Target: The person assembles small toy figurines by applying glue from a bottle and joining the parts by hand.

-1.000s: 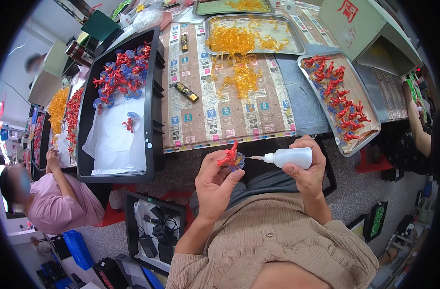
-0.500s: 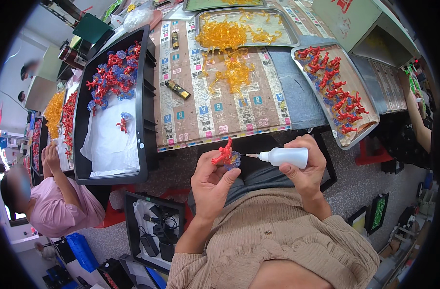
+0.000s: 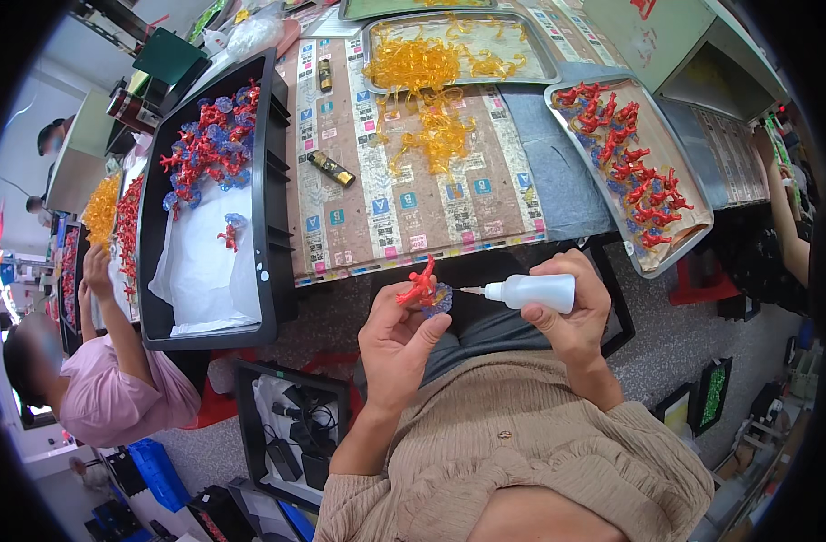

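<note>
Between the thumb and fingers of my left hand is a small red figure with a translucent blue part at its lower right side. My right hand grips a white squeeze bottle lying sideways, its thin nozzle tip pointing left at the blue part. The tip is very close to the piece; whether it touches, I cannot tell. Both hands are above my lap, just in front of the table edge.
A black tray at left holds similar red and blue figures on white paper. Translucent yellow pieces fill a metal tray and spill onto the table. Another tray at right carries more figures. Two lighters lie mid-table. A co-worker sits at left.
The view has shifted very slightly. My hands, the figure and the bottle keep nearly the same pose. The co-worker at left has raised an arm toward the yellow pieces.
</note>
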{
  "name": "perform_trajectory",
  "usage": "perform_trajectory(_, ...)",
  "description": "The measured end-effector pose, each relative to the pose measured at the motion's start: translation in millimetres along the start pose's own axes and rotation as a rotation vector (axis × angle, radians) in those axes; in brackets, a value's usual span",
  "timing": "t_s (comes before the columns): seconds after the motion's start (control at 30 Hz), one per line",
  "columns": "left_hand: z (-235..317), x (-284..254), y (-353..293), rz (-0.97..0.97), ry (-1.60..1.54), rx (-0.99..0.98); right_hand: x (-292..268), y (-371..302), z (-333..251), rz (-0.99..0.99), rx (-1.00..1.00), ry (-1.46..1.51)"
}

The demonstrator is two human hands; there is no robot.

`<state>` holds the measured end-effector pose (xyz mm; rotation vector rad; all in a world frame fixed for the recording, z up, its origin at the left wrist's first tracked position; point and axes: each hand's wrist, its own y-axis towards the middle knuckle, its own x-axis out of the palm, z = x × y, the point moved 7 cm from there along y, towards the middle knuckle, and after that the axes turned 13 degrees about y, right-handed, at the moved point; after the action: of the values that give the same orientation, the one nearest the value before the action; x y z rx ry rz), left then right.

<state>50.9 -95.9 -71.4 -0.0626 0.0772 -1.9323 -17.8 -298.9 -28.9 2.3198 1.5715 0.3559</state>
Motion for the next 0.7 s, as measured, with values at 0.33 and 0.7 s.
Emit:
perform_trajectory(0.33, -4.8, 1.7, 0.1, -0.025, 0.001, -0.013, -2.5, -0.9, -1.7, 0.008, -0.003, -0.004)
perform_trajectory(0.7, -13.0, 1.1, -0.5, -0.025, -0.105, -0.072, -4.0, -0.8, -5.7, 0.004, -0.043, -0.014)
